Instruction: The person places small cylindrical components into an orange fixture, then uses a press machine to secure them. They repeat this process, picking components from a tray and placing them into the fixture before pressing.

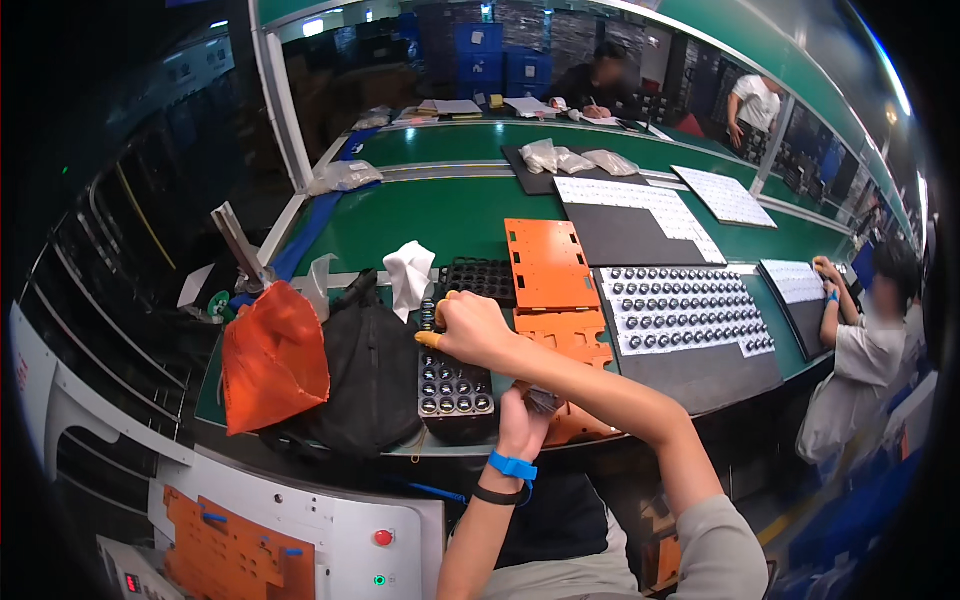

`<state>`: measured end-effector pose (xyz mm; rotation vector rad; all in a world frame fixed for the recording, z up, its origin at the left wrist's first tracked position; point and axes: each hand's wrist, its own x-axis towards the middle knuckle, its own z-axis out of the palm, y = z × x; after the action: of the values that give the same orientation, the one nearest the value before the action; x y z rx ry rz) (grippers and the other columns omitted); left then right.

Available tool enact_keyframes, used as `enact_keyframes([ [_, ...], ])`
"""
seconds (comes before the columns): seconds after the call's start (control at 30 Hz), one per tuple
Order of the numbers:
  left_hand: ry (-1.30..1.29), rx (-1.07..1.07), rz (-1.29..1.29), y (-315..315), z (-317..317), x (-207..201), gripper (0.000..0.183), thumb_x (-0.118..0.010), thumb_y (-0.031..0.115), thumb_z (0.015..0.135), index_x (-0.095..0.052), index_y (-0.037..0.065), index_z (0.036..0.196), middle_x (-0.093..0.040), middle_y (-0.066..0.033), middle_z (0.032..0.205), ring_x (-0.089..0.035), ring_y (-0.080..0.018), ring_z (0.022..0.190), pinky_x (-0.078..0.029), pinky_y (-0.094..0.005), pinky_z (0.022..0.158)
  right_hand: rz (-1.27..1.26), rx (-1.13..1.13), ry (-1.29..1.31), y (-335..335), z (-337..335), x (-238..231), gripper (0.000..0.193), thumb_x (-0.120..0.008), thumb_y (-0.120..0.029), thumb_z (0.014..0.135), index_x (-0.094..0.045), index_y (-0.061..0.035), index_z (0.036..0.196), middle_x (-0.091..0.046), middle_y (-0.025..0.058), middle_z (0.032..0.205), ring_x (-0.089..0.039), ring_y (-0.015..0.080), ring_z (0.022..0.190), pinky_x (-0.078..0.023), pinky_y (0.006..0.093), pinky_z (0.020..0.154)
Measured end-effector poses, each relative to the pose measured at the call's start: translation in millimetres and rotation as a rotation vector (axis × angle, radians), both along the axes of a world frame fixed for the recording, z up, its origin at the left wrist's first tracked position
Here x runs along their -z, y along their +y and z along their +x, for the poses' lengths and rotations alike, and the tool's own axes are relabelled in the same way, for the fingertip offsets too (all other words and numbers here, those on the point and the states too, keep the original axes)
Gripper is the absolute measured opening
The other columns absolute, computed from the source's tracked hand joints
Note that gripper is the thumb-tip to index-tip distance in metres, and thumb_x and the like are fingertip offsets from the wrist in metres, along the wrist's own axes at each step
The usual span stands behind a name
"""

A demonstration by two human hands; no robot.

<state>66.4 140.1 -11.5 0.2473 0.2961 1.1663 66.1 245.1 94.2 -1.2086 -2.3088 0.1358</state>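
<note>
My right hand (468, 328) reaches across to the left, over a black tray (455, 425) of round, black, shiny-topped parts (455, 385). It wears yellow finger cots, and its fingers curl toward the tray's left row; what they pinch, if anything, is hidden. My left hand (520, 425), below the right forearm and wearing a blue wristband (512, 466), is closed around a small bunch of dark grey pieces (542, 400), whose kind I cannot make out. Beside the hands lie an orange plate with slots (545, 265) and a second orange panel (565, 335), partly covered by my forearm.
To the left are an orange bag (275, 360), a black bag (360, 365) and a white cloth (408, 278). A white panel with rows of black round parts (685, 305) lies to the right. A co-worker (870, 320) handles another panel at far right. Plastic bags (575, 158) lie beyond.
</note>
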Motion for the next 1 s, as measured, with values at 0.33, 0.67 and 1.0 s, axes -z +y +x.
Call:
enact_keyframes([
  [0.33,-0.079,0.142,0.008,-4,-9,-1,0.031,-0.048,0.022,0.104,-0.055,0.000,0.125,-0.061,-0.0127,0.122,-0.058,-0.0250,0.112,-0.048,-0.0406,0.097,0.044,0.014,-0.035,6,-12,2,0.038,-0.078,-0.033,0.075,-0.070,0.0037,0.070,-0.069,0.0210,0.079,-0.071,0.0375,0.076,-0.056,0.0468,0.067],
  [0.67,-0.147,0.176,0.020,1,-5,-12,0.028,-0.051,0.031,0.104,-0.059,0.008,0.117,-0.065,-0.0065,0.107,-0.060,-0.0204,0.089,-0.048,-0.0375,0.075,-0.060,0.010,0.410,-58,67,-39,0.028,-0.078,-0.026,0.083,-0.070,-0.0012,0.093,-0.067,0.0094,0.082,-0.065,0.0233,0.071,-0.052,0.0353,0.066],
  [1.0,-0.112,0.155,0.008,-10,9,-35,0.036,-0.053,0.024,0.097,-0.056,0.003,0.127,-0.062,-0.0091,0.115,-0.056,-0.0239,0.100,-0.045,-0.0381,0.085,-0.274,0.053,0.781,-99,161,-11,0.018,-0.071,-0.010,0.091,-0.067,0.0047,0.100,-0.070,0.0087,0.089,-0.068,0.0130,0.070,-0.054,0.0263,0.065],
])
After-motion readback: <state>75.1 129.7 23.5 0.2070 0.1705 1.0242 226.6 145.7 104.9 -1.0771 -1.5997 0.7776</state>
